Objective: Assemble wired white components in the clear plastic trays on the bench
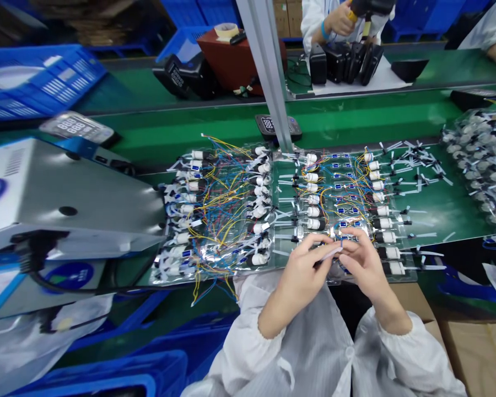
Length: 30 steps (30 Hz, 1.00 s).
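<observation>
Pinching a pale strip [331, 253] above the wired sheet

The left hand [301, 271] is right up front, thumb and fingers closed on the pale strip, and the right hand [366, 266] meets it from the other side, fingers curled in beside a small blue piece [341, 244]. Is the right hand actually gripping? Can't tell from this angle. That short fingertip hold looks like the right call, keeping the strip tight and up off the wiring. White cuffs [268, 325] sit just below the wrists.

Under the hands lies a clear plastic sheet [285, 190] with rows of white-capped components [312, 223], and coloured wires [219, 215] tangle thickly across its left half. Loose white strips [421, 173] lie off to the right.

Watch the edges: a silver machine housing [74, 193] looms close on the left, and an aluminium post [264, 71] drops to the sheet's far edge. Beyond them runs a green conveyor belt [347, 124] carrying a digital readout unit [268, 125]. Farther off, a co-worker's hand [338, 19] holds a black tool [370, 6] above a row of black housings [343, 63].
</observation>
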Tool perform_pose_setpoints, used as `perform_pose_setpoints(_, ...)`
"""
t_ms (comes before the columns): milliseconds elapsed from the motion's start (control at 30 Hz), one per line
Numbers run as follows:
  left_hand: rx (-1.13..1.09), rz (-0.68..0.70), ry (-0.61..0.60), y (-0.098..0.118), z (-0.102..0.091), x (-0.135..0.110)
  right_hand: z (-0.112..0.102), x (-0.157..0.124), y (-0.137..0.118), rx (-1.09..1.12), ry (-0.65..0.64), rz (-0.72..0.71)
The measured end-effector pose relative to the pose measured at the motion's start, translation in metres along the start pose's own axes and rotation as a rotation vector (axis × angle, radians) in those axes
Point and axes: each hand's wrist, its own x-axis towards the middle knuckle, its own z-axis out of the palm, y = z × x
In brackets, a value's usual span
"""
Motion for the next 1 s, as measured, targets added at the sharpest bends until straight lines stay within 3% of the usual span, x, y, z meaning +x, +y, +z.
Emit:
perform_pose_setpoints(67,0.025,0.0,-0.001,-0.002,0.0,0.0,-0.003,0.0,-0.002,-0.05,0.026,0.008)
perform_pose_setpoints(167,0.049,-0.053,0.069,-0.003,-0.002,0.001,-0.013,0.001,-0.003,-0.198,0.184,-0.009)
perform_pose_setpoints(333,-0.049,-0.237,0.171,-0.007,-0.003,0.002,-0.029,0.0,-0.002,-0.235,0.373,-0.045)
perform_pose_setpoints(467,-0.311,-0.334,0.295,-0.015,0.005,0.004,-0.033,-0.009,-0.002,0.058,0.296,-0.016)
perform_pose_setpoints(600,-0.679,-0.222,0.507,-0.018,0.005,0.002,-0.038,-0.022,-0.003,0.252,0.227,-0.027)
perform_pose_setpoints(667,-0.883,-0.171,0.533,-0.013,-0.002,-0.002,-0.039,-0.027,-0.004,0.328,0.184,-0.04)
perform_pose_setpoints(733,-1.055,-0.167,0.477,-0.004,-0.013,-0.01,-0.039,-0.03,-0.007,0.406,0.164,0.013)
perform_pose_setpoints(833,-1.246,-0.129,0.331,0.013,-0.031,-0.025,-0.031,-0.029,-0.011,0.481,0.206,0.22)
perform_pose_setpoints(900,-1.374,-0.018,0.202,0.022,-0.042,-0.036,-0.024,-0.026,-0.01,0.516,0.239,0.33)
perform_pose_setpoints(1000,-1.571,0.112,0.034,0.032,-0.054,-0.047,-0.013,-0.024,-0.004,0.559,0.281,0.355)
